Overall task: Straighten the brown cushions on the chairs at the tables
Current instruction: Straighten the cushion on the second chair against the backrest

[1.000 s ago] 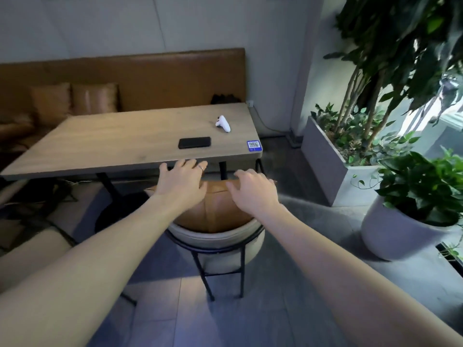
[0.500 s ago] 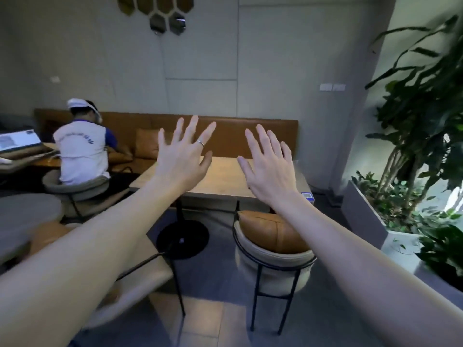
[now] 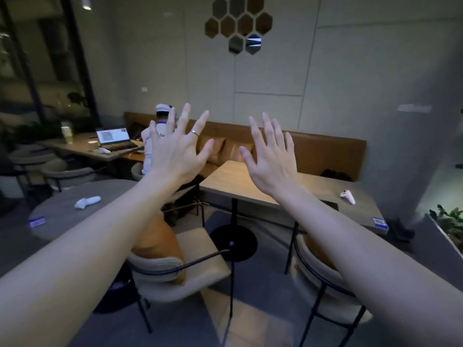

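Both my hands are raised in front of me with fingers spread, holding nothing. My left hand (image 3: 176, 149) wears a ring; my right hand (image 3: 271, 156) is beside it. Far below them, a brown cushion (image 3: 156, 240) leans against the back of a cream chair (image 3: 200, 266) at lower centre. A second brown cushion (image 3: 318, 254) sits in the chair (image 3: 325, 291) on the right, mostly hidden by my right forearm. Two more brown cushions (image 3: 225, 151) rest on the brown bench (image 3: 325, 151) behind the wooden table (image 3: 238, 179).
A white controller (image 3: 348, 196) and a blue card (image 3: 379, 222) lie on the wooden table. A round grey table (image 3: 62, 214) with a white controller stands at left. A person sits with their back to me near a laptop (image 3: 114, 139). A planter (image 3: 448, 224) is at right.
My hands left the cushion on the right chair and rose, fingers spread. The view swung up and left, bringing the left chair, the round table and the seated person into sight.
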Demonstrator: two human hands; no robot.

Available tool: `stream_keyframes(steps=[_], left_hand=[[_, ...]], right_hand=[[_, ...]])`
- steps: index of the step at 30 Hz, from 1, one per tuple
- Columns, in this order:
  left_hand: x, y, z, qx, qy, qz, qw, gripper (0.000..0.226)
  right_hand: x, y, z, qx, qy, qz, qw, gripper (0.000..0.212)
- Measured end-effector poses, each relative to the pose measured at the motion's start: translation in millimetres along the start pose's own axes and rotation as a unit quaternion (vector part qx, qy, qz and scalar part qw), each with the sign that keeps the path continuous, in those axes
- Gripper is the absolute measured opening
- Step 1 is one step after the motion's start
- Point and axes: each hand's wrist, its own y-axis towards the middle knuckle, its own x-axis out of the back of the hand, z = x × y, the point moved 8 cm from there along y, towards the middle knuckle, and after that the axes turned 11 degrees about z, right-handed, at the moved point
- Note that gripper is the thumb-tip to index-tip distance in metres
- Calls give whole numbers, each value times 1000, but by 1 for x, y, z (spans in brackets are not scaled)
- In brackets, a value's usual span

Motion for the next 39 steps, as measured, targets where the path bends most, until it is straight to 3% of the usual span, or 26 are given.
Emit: stream_keyframes(steps=[11,24,32,39], left_hand=[[-148,-4,128,138,1,112,984,70],[-385,-11,233,297,-26,264,917,70],[-486,-47,295,368,-78,310,873,79],[-557,-77,367,461,-212,305,806,97]], right_hand=[[-213,32,31,21,43,138,989,66],[-502,37,52,46,109,312,943,69],[-616,-2,89,21,127,418,899,70],[-675,-17,143,-21,146,462,874,71]])
